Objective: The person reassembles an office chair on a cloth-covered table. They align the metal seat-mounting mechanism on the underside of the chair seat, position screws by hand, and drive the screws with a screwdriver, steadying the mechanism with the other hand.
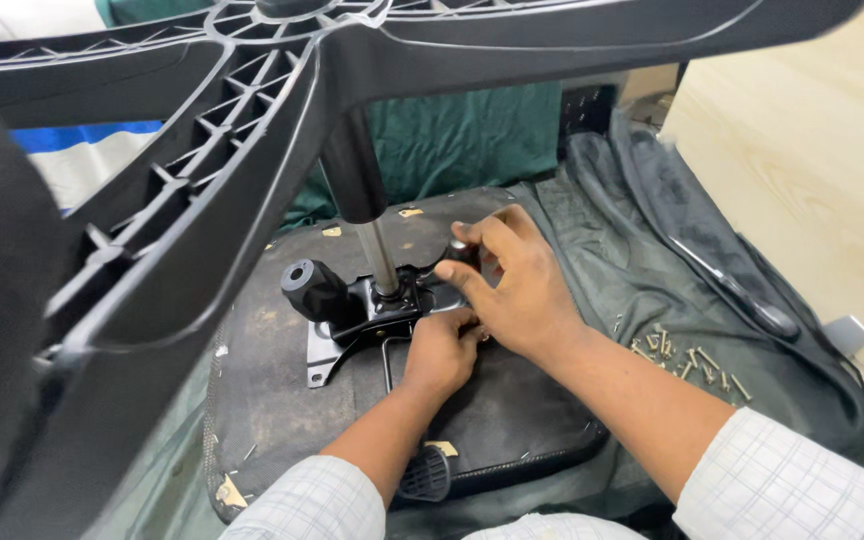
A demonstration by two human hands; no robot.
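An office chair lies upside down, its dark seat underside [282, 400] facing up. A black metal tilt mechanism [367, 315] is mounted on it, with a round black knob [309, 287] at its left and a gas cylinder [370, 225] rising to the black star base [252, 90]. My left hand [439, 350] presses on the mechanism plate near its right edge. My right hand [507, 285] reaches over it, fingers pinching a small dark part [460, 246] at the mechanism's upper right. What sits under the palms is hidden.
Several loose screws [687, 360] lie on the dark grey cloth [652, 270] to the right. A black armrest piece [742, 295] rests on that cloth. A green cloth [472, 135] hangs behind. The star base spans the upper left, close to the camera.
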